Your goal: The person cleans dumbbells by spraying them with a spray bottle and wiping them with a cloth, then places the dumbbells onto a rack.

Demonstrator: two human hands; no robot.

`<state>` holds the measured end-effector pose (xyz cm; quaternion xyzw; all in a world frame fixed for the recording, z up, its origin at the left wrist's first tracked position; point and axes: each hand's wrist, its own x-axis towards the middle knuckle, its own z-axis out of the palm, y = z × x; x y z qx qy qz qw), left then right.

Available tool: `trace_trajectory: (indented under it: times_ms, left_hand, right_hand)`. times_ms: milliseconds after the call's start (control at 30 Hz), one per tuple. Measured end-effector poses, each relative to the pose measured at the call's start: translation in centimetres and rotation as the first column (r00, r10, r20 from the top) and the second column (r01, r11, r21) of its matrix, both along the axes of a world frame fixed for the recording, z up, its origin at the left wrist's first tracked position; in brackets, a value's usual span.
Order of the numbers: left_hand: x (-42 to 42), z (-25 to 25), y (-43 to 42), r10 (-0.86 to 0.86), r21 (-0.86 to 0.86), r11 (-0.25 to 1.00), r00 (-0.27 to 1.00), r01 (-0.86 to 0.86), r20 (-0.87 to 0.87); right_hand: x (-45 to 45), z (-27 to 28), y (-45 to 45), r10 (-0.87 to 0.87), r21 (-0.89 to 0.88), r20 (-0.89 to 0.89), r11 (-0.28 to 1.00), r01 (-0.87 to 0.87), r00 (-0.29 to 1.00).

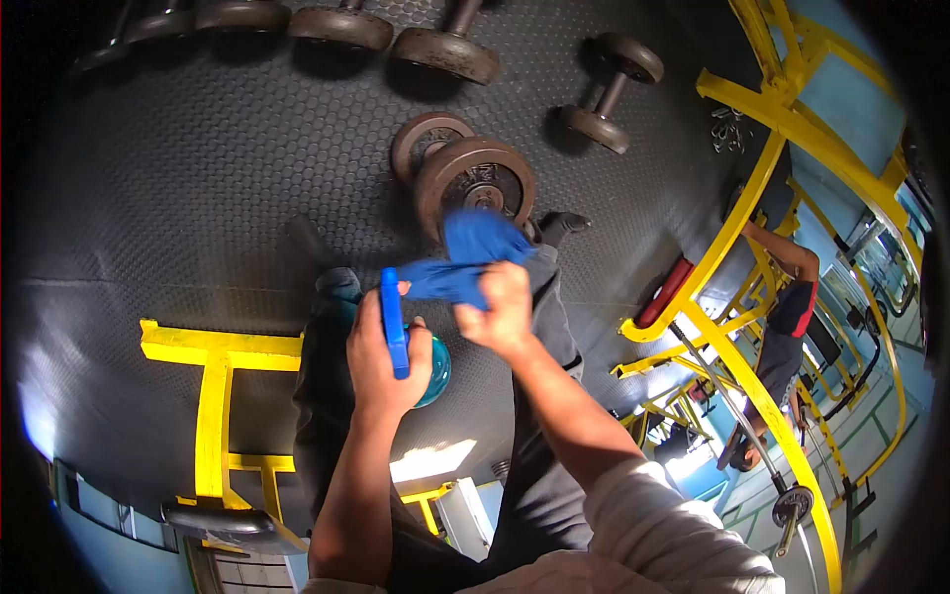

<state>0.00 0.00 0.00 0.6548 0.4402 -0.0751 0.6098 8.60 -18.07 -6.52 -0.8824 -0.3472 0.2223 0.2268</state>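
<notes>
My left hand (374, 356) is closed around a spray bottle (395, 322) with a blue trigger head and a teal body, partly hidden by the palm. In my right hand (501, 312) is a bunched blue cloth (483, 238), smeared by motion. One end of the cloth stretches left toward the fingers on the bottle; I cannot tell whether they grip it. Just beyond the cloth, a brown plate-loaded dumbbell (475, 178) rests on the floor. The cloth overlaps its lower edge in view, but contact is unclear.
More dumbbells (445, 54) line the far edge, and another dumbbell (612, 94) lies at the right. A yellow bench frame (213, 416) stands left. Yellow rack bars (747, 213) rise at right, with another person (787, 317) beyond. The floor is black textured rubber (228, 188).
</notes>
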Motion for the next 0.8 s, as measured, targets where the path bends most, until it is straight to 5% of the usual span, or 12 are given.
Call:
trace_trajectory:
  times_ms: [33,67,133,167,233,300,367,467,567,633,700,800]
  left_hand:
    - [0.3,0.0,-0.2,-0.008,0.023,1.0,1.0,0.008,-0.012]
    - [0.3,-0.3,-0.7,-0.002,0.055,0.998,1.0,0.003,-0.017]
    - [0.4,0.0,-0.5,0.017,0.019,1.0,1.0,-0.017,0.012]
    - [0.4,0.1,-0.7,0.022,0.018,1.0,0.999,-0.023,0.032]
    - [0.7,0.2,-0.9,0.0,0.042,0.999,1.0,0.001,-0.01]
    - [1.0,-0.1,-1.0,-0.011,0.029,1.0,0.999,0.012,-0.032]
    - [1.2,-0.1,-0.8,-0.001,0.016,1.0,0.999,0.002,-0.047]
    - [1.0,-0.4,-0.6,0.029,0.02,0.999,0.999,-0.029,-0.015]
    - [0.7,-0.4,-0.4,0.058,0.007,0.998,0.998,-0.058,0.004]
    - [0.4,-0.2,-0.6,0.1,-0.001,0.995,0.995,-0.1,-0.02]
    - [0.3,-0.2,-0.7,0.128,0.025,0.992,0.991,-0.128,-0.032]
    - [0.3,-0.2,0.0,0.224,0.015,0.975,0.975,-0.223,-0.007]
  right_hand:
    - [0.8,0.2,-2.2,-0.167,0.004,0.076,0.986,0.167,0.983]
    - [1.4,0.9,-4.1,-0.495,-0.026,-0.18,0.866,0.499,0.85]
    - [4.5,4.6,-3.3,-0.805,-0.077,-0.413,0.496,0.865,0.425]
    - [5.2,3.9,-2.8,-0.678,-0.167,-0.731,0.065,0.984,-0.079]
    - [5.0,2.3,-2.7,-0.361,-0.339,-0.875,-0.023,0.941,-0.324]
    - [2.6,-1.6,-1.2,-0.087,-0.516,-0.856,0.11,0.849,-0.509]
    - [3.8,-1.7,4.3,-0.348,-0.516,-0.779,-0.117,0.849,-0.521]
    - [7.2,-4.6,4.5,-0.36,-0.318,-0.879,-0.046,0.947,-0.313]
    - [12.6,-6.5,3.7,-0.635,-0.243,-0.772,0.353,0.904,0.04]
    - [15.7,-5.7,7.1,-0.658,-0.267,-0.624,0.687,0.676,0.422]
    - [17.0,-4.2,12.2,-0.519,-0.415,-0.644,0.854,0.313,0.562]
    - [15.6,-2.6,19.3,0.056,-0.644,-0.499,0.644,-0.413,0.865]
